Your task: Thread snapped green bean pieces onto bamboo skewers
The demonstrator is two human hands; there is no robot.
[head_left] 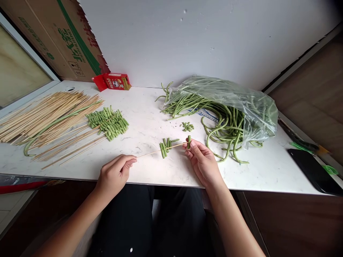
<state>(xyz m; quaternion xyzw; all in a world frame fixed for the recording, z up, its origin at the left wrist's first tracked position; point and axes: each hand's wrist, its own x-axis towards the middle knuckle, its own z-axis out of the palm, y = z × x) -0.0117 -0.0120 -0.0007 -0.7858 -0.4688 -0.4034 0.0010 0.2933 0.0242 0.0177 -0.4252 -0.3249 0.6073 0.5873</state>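
On my feed the clear plastic bag [254, 103] lies on its side at the back right of the tabletop [268, 175], packed with long green beans [233, 121]. Many spill out of its open side, curling onto the surface, and some blue print shows beneath them.

I have the left hand [114, 173] grasping one end of a thin wooden skewer [150, 153], its fingers closed around it. The right hand [205, 162] pinches a short bean piece [189, 142] upright between its fingers, at the skewer's other end; I can't tell whether the tip has gone into it. The skewer passes over a small group of cut pieces [164, 150] on the tabletop between the hands, and a little heap of tiny bean bits [187, 126] sits behind them.

To my left, rows of bean pieces [114, 125] are threaded on skewers, side by side, next to a broad spread of bare skewers [45, 114] with one long bean [57, 123] lying across it. Behind them, the red carton [118, 82] rests with its flap open to the left, its contents hidden from me. A big cardboard box [69, 39] stands in the back left corner; I can't see inside. A dark phone [313, 171] lies at the right edge.
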